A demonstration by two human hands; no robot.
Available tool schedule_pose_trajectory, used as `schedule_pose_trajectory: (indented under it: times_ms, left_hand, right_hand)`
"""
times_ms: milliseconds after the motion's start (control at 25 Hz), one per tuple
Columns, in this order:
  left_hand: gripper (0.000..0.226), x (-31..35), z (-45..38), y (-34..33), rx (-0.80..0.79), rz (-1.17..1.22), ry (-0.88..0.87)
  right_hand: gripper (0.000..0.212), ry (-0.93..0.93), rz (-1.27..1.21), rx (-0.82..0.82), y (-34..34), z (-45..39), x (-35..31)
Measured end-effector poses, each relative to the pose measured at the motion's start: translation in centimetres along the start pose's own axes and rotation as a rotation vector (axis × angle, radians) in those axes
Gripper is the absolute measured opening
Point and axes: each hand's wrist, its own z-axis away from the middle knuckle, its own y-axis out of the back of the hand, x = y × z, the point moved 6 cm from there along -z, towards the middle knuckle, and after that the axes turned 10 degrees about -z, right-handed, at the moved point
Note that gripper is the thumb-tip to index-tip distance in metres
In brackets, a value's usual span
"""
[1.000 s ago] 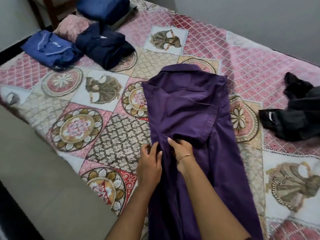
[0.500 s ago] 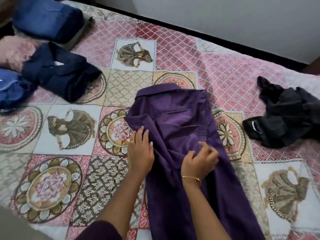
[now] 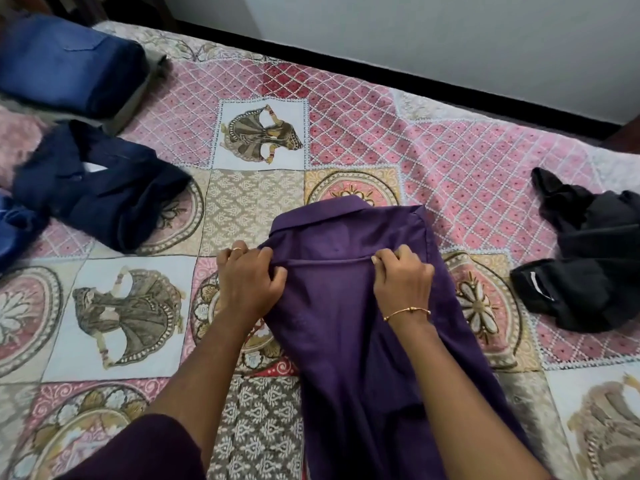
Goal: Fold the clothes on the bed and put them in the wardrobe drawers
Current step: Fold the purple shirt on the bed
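the bed (image 3: pixel 346 109) fills the view under a patchwork quilt, its far edge running from 11 to 2 o'clock; the shirt (image 3: pixel 346 323), purple, lies along the middle, collar toward 12, tail running off toward 5 or 6 o'clock; the jeans (image 3: pixel 65 64), already folded, sit at 10 o'clock; the navy top (image 3: pixel 104 192) lies folded at 9, with pink and blue pieces cut off by the frame edge beside it; the black heap (image 3: pixel 588 261) at 3 o'clock is crumpled and unfolded.

half a second ago the left hand (image 3: pixel 247 282) lay flat on the cloth and the right hand (image 3: pixel 403 284) pinched a bunch lower down; a second ago both were together at the middle - now they are apart, each clenched on one end of a straight fold line drawn taut across the shirt below the collar; so smoothing looks done and the cross fold begun - probably the upper part gets turned over next; drawers are not in view, and the black heap waits.
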Motion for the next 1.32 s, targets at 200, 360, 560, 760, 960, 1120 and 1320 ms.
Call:
schedule_pose_trajectory:
  times_ms: [200,360,560,760,960,1120,1320]
  left_hand:
    - [0.045,-1.4,-1.3,-3.2,-0.070,-0.180,-0.012]
    - [0.043,-1.7,1.3,-4.0,0.049,-0.001,0.191]
    - [0.046,1.3,8.5,-3.5,0.022,0.297,0.493]
    - [0.050,3.7,17.0,-0.9,0.021,0.587,0.604]
    - [0.052,6.1,23.3,0.8,-0.146,0.642,0.679]
    - [0.023,7.5,25.8,1.8,-0.232,0.575,0.703]
    - [0.029,6.1,29.3,-0.6,-0.278,1.169,1.205]
  right_hand:
    - [0.004,0.051,0.150,0.099,-2.0,-1.4,-0.4]
    - [0.023,-0.086,0.076,0.174,-1.6,1.4,0.0]
    - [0.041,-0.426,-0.156,0.270,0.5,7.1,1.5]
    - [0.044,-0.646,-0.472,0.350,4.0,14.6,2.9]
    - [0.039,-1.061,-0.607,-0.169,3.0,23.2,3.5]
    - [0.039,-1.086,-1.033,-0.606,1.5,25.3,0.5]
    - [0.012,-1.068,-1.568,-0.923,2.2,25.6,-3.4]
